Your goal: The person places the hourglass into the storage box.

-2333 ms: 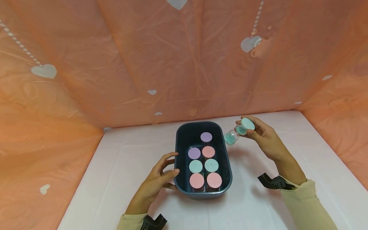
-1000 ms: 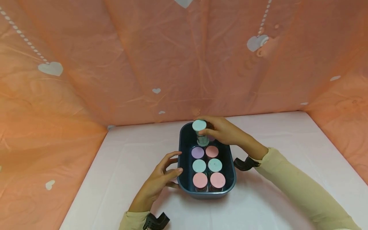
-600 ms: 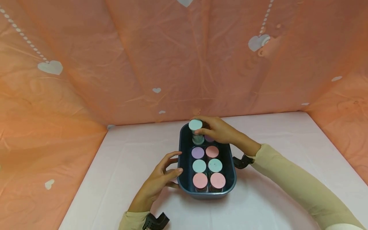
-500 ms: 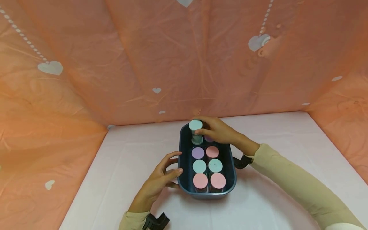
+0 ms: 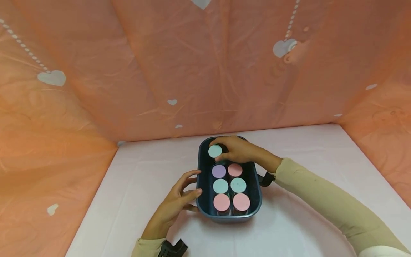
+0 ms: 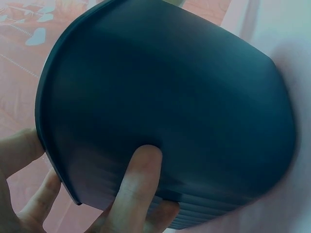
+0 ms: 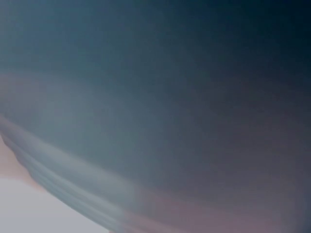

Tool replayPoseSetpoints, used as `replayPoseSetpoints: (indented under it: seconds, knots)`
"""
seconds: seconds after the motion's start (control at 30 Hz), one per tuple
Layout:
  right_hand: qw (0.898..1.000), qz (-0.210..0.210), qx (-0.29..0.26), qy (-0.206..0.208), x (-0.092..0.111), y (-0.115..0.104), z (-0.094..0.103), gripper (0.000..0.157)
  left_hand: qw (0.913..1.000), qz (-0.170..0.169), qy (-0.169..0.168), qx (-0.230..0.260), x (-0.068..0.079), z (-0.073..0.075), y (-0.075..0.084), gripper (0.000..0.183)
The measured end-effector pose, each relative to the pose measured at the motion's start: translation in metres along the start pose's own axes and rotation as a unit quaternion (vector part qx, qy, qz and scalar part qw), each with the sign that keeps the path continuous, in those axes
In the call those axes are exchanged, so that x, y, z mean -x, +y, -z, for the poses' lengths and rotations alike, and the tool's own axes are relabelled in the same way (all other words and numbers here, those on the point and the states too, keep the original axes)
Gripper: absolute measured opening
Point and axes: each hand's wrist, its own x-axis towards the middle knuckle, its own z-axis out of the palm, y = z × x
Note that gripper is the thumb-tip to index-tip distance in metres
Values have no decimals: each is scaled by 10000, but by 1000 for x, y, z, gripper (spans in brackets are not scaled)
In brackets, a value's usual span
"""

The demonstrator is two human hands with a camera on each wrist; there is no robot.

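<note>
A dark blue bin [image 5: 205,200] stands on the table, holding several small clear jars with pastel lids. My right hand [image 5: 237,149] reaches into its far end and pinches a jar with a mint-green lid [image 5: 214,151] between thumb and fingers; the jar's body is mostly hidden. Toward me are a jar with a purple lid [image 5: 219,171] and one with a coral lid [image 5: 235,170], then mint and pink ones. My left hand [image 5: 173,205] rests its thumb and fingertips against the bin's left outer wall [image 6: 184,97]. The right wrist view shows only the blurred bin wall [image 7: 146,121].
White cloth covers the table [image 5: 128,185]. An orange sheet [image 5: 160,71] with pale hearts hangs behind it and at both sides. My right forearm crosses over the bin's right rim.
My right hand has brought the mint-lidded jar from the bin's right side over to its far left and lowered it inside. My left hand has stayed against the bin.
</note>
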Motion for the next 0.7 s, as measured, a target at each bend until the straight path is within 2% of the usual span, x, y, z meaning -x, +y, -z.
replayPoseSetpoints:
  seconds: [0.3, 0.5, 0.7]
  knots:
    - [9960, -213, 607, -614, -2, -5, -6, 48, 10000, 18, 48, -44, 1, 1, 0, 58]
    - [9949, -452, 624, -655, -1, -7, -7, 50, 10000, 29, 38, 11, 0, 0, 0, 58]
    - [9952, -419, 667, -579, -1, -5, -6, 53, 10000, 26, 41, 9, 0, -1, 1, 58]
